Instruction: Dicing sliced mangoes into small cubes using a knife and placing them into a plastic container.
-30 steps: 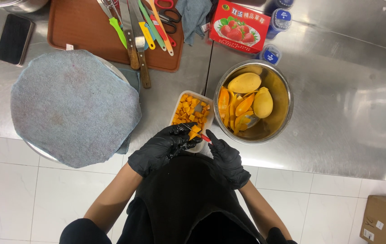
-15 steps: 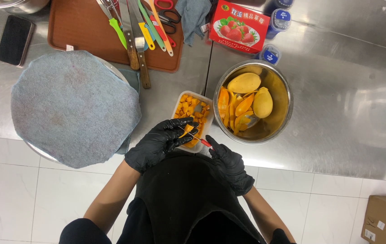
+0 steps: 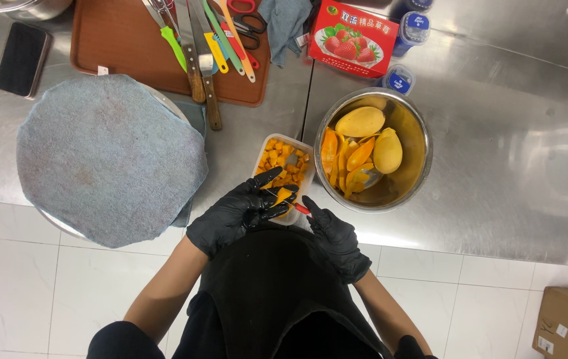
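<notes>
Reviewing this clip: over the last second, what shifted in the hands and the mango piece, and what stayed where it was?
Little changed. The left hand keeps hold of the mango piece beside the clear tub of mango cubes, its fingers spread slightly differently. The right hand still holds the red-handled knife against the piece, barely shifted. The steel bowl, the blue cloth and the brown tray stayed put.

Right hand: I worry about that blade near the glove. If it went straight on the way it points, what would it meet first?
Likely the mango piece held by the left hand; the right hand points its red-handled knife there, though depth is unclear.
</notes>
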